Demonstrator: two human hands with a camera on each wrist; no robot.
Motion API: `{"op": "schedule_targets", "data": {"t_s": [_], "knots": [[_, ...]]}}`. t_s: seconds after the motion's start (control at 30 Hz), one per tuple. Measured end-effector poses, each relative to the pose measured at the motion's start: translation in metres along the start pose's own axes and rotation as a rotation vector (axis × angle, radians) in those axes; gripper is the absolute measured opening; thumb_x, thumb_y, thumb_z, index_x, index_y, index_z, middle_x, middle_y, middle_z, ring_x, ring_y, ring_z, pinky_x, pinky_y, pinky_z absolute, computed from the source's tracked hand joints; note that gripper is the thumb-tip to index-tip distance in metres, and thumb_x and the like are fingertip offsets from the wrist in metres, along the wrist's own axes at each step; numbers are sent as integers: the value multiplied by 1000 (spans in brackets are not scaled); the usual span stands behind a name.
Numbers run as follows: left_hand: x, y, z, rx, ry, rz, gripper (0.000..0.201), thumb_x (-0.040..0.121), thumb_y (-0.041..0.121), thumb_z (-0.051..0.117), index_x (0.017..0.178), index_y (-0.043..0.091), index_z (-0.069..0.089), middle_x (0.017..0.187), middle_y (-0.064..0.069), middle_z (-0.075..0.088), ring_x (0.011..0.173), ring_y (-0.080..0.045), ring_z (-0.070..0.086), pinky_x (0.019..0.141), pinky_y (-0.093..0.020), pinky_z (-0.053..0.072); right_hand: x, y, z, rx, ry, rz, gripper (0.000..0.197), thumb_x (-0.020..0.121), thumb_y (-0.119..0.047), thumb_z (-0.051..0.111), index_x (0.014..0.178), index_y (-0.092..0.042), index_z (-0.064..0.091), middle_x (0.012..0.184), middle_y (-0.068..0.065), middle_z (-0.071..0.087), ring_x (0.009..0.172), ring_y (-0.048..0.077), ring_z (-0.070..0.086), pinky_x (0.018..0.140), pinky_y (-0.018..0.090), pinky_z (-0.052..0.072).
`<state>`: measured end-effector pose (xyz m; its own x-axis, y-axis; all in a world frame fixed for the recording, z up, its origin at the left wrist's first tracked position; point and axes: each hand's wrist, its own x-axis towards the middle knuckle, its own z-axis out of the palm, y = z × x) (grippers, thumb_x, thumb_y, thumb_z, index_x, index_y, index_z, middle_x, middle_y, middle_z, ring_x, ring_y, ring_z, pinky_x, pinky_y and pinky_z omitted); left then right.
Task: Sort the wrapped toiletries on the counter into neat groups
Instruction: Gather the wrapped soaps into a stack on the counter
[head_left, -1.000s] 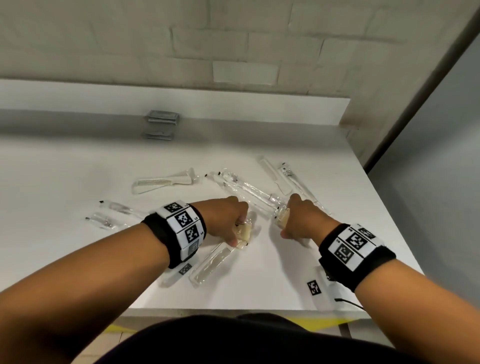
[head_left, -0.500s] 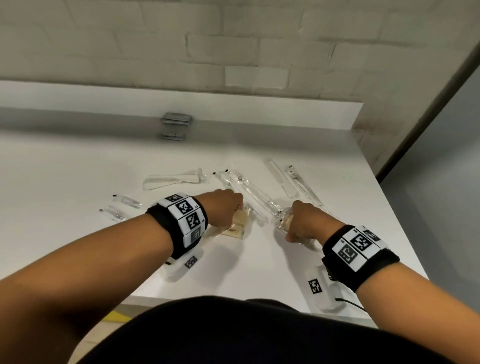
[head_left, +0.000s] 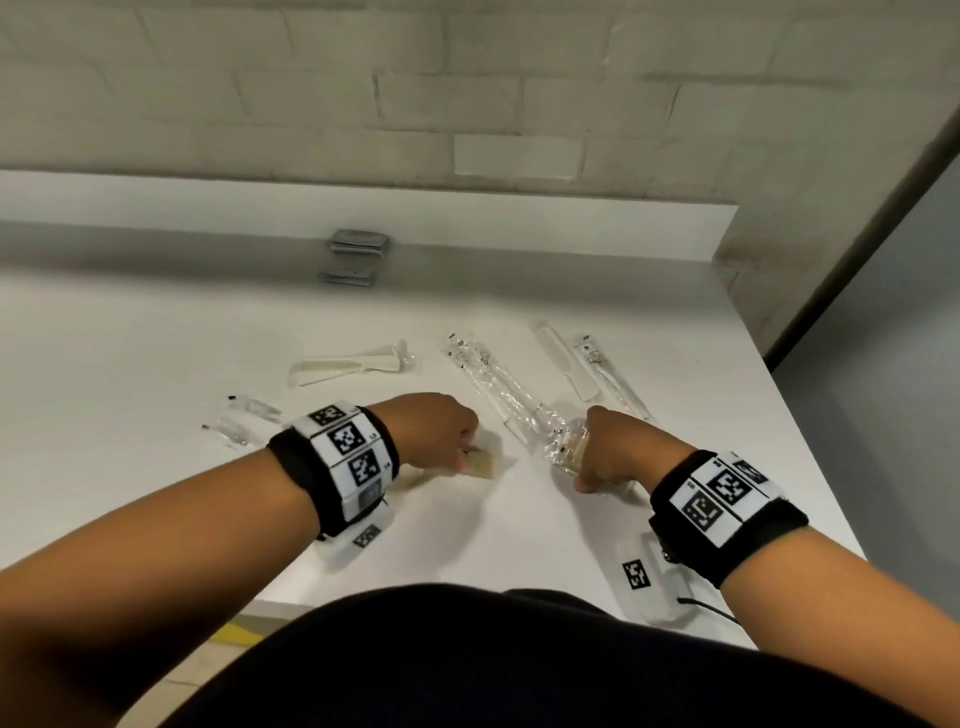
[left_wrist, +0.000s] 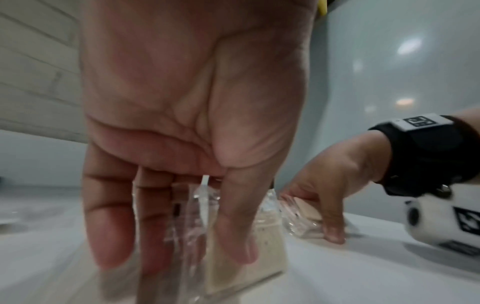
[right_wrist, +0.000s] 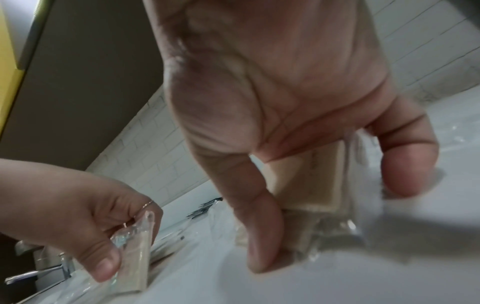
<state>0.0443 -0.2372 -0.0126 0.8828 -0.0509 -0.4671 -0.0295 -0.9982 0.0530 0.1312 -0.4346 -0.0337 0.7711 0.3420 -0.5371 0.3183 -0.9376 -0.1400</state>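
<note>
Both hands work low over the white counter (head_left: 156, 338). My left hand (head_left: 465, 452) pinches a flat beige item in clear wrap (head_left: 485, 464) between thumb and fingers, its lower edge on the counter; the left wrist view shows that left hand (left_wrist: 182, 253) on the beige item (left_wrist: 259, 257). My right hand (head_left: 579, 475) grips a second beige wrapped item (head_left: 566, 447) the same way. In the right wrist view, the right hand (right_wrist: 335, 218) holds its beige item (right_wrist: 311, 185) upright, the crinkled wrap trailing below.
Beyond the hands lie long clear-wrapped pieces (head_left: 493, 384), a wrapped white comb (head_left: 348, 364), another white comb (head_left: 563, 364) and a wrapped stick (head_left: 608, 374). Small clear packets (head_left: 244, 421) lie at the left. Grey sachet stacks (head_left: 358, 241) sit by the back ledge.
My left hand has drawn its long wrapped item up from near the front edge and now holds it by the beige end. The right hand has stayed about where it was, still gripping.
</note>
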Motion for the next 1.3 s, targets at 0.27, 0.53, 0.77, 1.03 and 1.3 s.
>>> {"op": "schedule_targets", "data": {"t_s": [0.27, 0.53, 0.77, 1.03, 1.3], "knots": [[-5, -48, -16, 3, 39, -170, 17, 84, 32, 59, 90, 19, 50, 99, -1, 58, 85, -20, 50, 68, -28, 37, 5, 3, 5, -70, 14, -39, 67, 76, -28, 73, 130, -11, 38, 95, 0, 53, 82, 22, 51, 59, 26, 38], [19, -17, 1, -6, 109, -214, 51, 73, 31, 72, 117, 16, 52, 115, -9, 51, 103, -27, 55, 79, -35, 47, -2, 5, 2, -17, 8, -93, 61, 76, -26, 74, 126, -15, 41, 103, 0, 56, 83, 18, 52, 60, 26, 38], [21, -12, -12, -97, 18, -278, 61, 73, 32, 74, 122, 10, 47, 114, -6, 61, 101, -26, 60, 82, -34, 50, -22, 25, -22, 483, -47, -286, 48, 73, -17, 71, 114, -18, 45, 99, 17, 66, 73, 29, 66, 62, 43, 58], [9, 13, -39, -1455, 323, 47, 24, 90, 10, 59, 109, 13, 44, 108, -11, 61, 97, -27, 65, 85, -43, 53, -28, -8, -57, 1217, 74, -510, 27, 91, 0, 55, 112, -16, 51, 91, 2, 65, 73, 11, 65, 61, 24, 52], [-1, 12, -43, -1960, 307, 244, 58, 92, 40, 50, 136, 3, 44, 120, -21, 60, 106, -40, 60, 92, -55, 48, -26, -62, -53, 1420, 225, -493, 22, 81, -4, 71, 85, -11, 50, 71, 5, 62, 54, 15, 62, 51, 28, 49]]}}
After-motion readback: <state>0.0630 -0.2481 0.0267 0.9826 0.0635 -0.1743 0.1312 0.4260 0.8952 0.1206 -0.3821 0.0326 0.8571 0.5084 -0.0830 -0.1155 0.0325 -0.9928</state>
